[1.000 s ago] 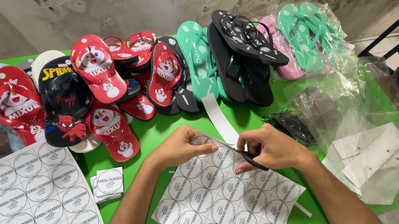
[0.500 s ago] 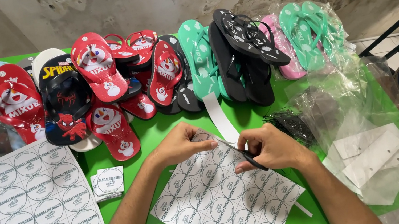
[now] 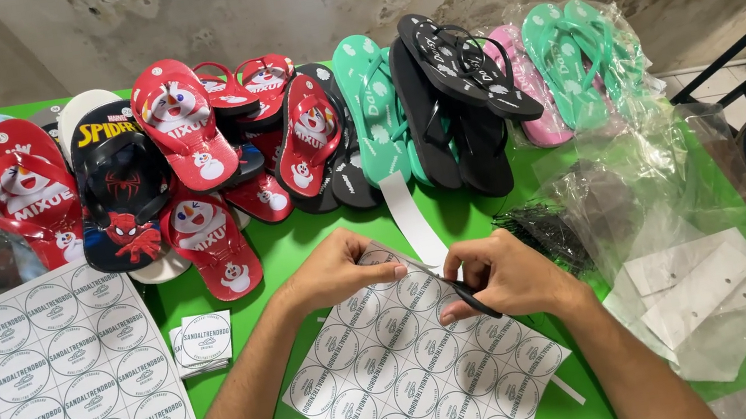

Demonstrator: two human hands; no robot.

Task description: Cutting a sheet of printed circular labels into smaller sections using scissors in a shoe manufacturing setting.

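Two sheets of round white labels lay on the green table [image 3: 298, 242]: a full label sheet [image 3: 31, 398] well to the left of my left hand [image 3: 335, 271], and the cut sheet [image 3: 421, 373] under both hands. My left hand pinched that sheet's top edge. My right hand [image 3: 505, 276] was closed around black scissors [image 3: 468, 296], blades at the paper. A small stack of cut labels [image 3: 201, 341] sat left of my left wrist. Clear bags with white cards [image 3: 699, 286] lay right of my right hand, flip-flops [image 3: 299, 131] beyond.
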